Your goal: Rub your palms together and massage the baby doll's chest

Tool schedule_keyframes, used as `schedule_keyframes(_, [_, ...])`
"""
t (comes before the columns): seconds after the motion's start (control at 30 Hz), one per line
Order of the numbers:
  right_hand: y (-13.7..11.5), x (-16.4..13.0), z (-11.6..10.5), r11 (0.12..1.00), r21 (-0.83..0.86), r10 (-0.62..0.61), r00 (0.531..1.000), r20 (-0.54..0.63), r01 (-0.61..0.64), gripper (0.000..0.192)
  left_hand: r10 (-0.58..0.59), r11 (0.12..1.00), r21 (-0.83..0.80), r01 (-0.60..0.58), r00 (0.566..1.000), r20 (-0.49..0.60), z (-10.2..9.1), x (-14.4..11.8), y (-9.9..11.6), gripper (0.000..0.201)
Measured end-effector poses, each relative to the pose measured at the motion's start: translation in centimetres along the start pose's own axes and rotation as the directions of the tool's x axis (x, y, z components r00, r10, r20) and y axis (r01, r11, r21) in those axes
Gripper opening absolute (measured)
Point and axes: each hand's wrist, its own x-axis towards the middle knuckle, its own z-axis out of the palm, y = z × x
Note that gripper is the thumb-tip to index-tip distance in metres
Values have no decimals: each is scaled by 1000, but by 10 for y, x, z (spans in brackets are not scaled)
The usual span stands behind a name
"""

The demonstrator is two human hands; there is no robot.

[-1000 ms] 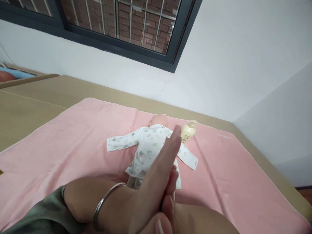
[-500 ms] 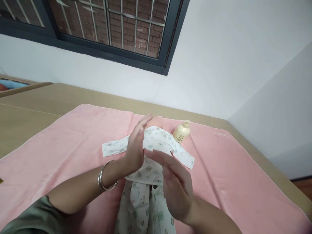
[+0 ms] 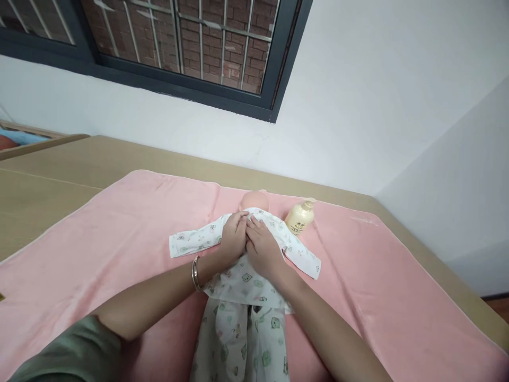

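Observation:
A baby doll (image 3: 254, 199) lies on a pink blanket (image 3: 139, 223), dressed in a white printed top (image 3: 248, 281) and matching trousers (image 3: 266, 345). Its head points away from me, and the sleeves spread out to both sides. My left hand (image 3: 235, 233) rests flat on the upper part of the top, a silver bangle at its wrist. Beside it, touching, my right hand (image 3: 263, 245) lies on the same cloth with fingers stretched out. Neither hand grips anything. A cream pump bottle (image 3: 300, 216) stands right of the doll's shoulder.
The blanket covers a wooden table (image 3: 119, 151), whose far edge meets a white wall (image 3: 338, 106). A dark-framed window (image 3: 254, 109) with bars is set above. At the far left a wooden edge (image 3: 47, 143) borders something blue.
Both hands have come down from above the doll onto its upper top. Their palms, which were raised and facing each other, now lie flat on the cloth, side by side.

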Motion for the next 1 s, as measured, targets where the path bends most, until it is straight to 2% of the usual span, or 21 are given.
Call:
schedule_keyframes(0.1, [20, 9, -7, 1000, 7, 20, 999, 36, -20, 50, 41, 996, 76, -40, 999, -12, 1, 0, -4, 27])
schedule_keyframes(0.17, [30, 12, -10, 994, 11, 112, 994, 17, -112, 52, 58, 992, 111, -56, 998, -14, 0, 1, -6, 29])
schedule_keyframes(0.23, [33, 11, -10, 973, -14, 232, 972, -26, -232, 58, 66, 989, 130, -65, 998, -9, 0, 2, -7, 30])
schedule_keyframes(0.3, [24, 6, -6, 954, -72, 286, 956, -64, -290, 60, 73, 988, 135, -73, 997, -1, -1, 2, -8, 31])
schedule_keyframes(0.37, [9, -1, -3, 964, -138, 222, 974, -52, -228, 57, 83, 989, 126, -83, 997, 3, -2, 2, -8, 31])
schedule_keyframes(0.43, [-4, -6, -2, 982, -170, 89, 996, 17, -85, 55, 94, 989, 111, -95, 996, 10, -2, 2, -8, 30])
schedule_keyframes(0.5, [-6, -5, -5, 988, -151, -11, 996, 92, 25, 55, 100, 989, 105, -101, 995, 11, -3, 2, -9, 31])
schedule_keyframes(0.53, [-3, -3, -8, 991, -127, -24, 993, 113, 38, 54, 104, 988, 109, -105, 994, 13, -3, 2, -9, 31])
schedule_keyframes(0.63, [22, 8, -16, 995, -55, 87, 991, 101, -82, 52, 130, 980, 150, -131, 991, 20, -2, 1, -10, 32])
schedule_keyframes(0.7, [38, 13, -18, 973, -36, 228, 972, 59, -226, 59, 153, 967, 203, -156, 988, 30, -1, 0, -10, 34])
schedule_keyframes(0.77, [42, 14, -17, 944, -57, 326, 945, 29, -324, 65, 172, 943, 281, -175, 984, 38, -1, 0, -11, 36])
schedule_keyframes(0.83, [35, 11, -14, 923, -115, 371, 929, 9, -367, 64, 189, 900, 385, -205, 979, 80, -1, 3, -12, 37])
schedule_keyframes(1.0, [-3, -3, -10, 867, -276, 426, 905, -18, -414, 60, 165, 740, 614, -274, 959, 230, -5, 15, -17, 27])
